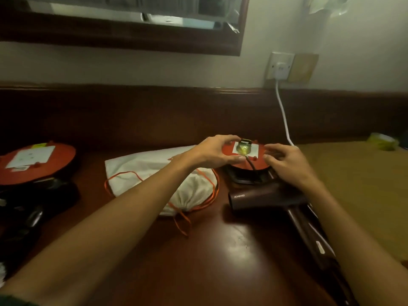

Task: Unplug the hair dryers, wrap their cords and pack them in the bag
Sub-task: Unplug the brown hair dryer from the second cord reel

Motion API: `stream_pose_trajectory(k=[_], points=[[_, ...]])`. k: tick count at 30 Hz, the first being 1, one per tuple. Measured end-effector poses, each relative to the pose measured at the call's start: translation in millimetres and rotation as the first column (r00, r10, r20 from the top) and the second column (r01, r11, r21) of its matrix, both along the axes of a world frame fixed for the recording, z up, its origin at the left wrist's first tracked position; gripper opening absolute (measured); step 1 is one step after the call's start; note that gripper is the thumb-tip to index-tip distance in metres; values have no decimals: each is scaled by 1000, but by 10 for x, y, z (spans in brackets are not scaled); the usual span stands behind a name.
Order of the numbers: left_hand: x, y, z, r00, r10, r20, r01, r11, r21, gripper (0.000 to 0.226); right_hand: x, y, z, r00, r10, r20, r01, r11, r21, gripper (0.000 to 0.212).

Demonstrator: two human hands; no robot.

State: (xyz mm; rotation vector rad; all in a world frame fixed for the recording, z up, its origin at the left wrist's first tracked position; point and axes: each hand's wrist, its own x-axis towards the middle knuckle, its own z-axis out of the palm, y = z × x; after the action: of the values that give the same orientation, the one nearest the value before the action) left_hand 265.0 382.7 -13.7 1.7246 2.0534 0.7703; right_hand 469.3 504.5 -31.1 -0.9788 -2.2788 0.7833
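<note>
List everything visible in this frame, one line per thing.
hair dryer: 1, dark brown, lying front right on desk
plug: 1, dark, seated in right reel's socket
cord reels: 2, red; right, left
drawstring bag: 1, white with orange cord, centre
wall socket: 1, white, white cable plugged in
mirror: 1, dark frame, on wall
desk: 1, dark wood
left hand: on the plug
right hand: open, beside right reel
</note>
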Motion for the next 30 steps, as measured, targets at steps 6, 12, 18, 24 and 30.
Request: stream_pose_trajectory(k=[6, 12, 18, 24, 30], points=[[-215, 711, -343, 998, -65, -18, 65, 997, -32, 107, -412, 592, -102, 948, 11, 318, -16, 1000, 12, 53], [-332, 914, -833, 994, -74, -81, 72, 997, -27, 104, -596, 818, -316, 911, 36, 412, -54, 998, 32, 49], [-331, 932, -944, 991, -57, -121, 63, 997, 41, 101, -600, 836, -326, 835, 14, 550, -86, 991, 105, 50], [-329, 943, -915, 990, -65, -129, 69, 997, 27, 103, -675, 755, -249, 825, -16, 565, -55, 992, 109, 49], [-517, 968, -858, 989, -142, -34, 142, 990, -3, 118, -736, 675, -115, 906, -38, 422, 62, 997, -43, 41]])
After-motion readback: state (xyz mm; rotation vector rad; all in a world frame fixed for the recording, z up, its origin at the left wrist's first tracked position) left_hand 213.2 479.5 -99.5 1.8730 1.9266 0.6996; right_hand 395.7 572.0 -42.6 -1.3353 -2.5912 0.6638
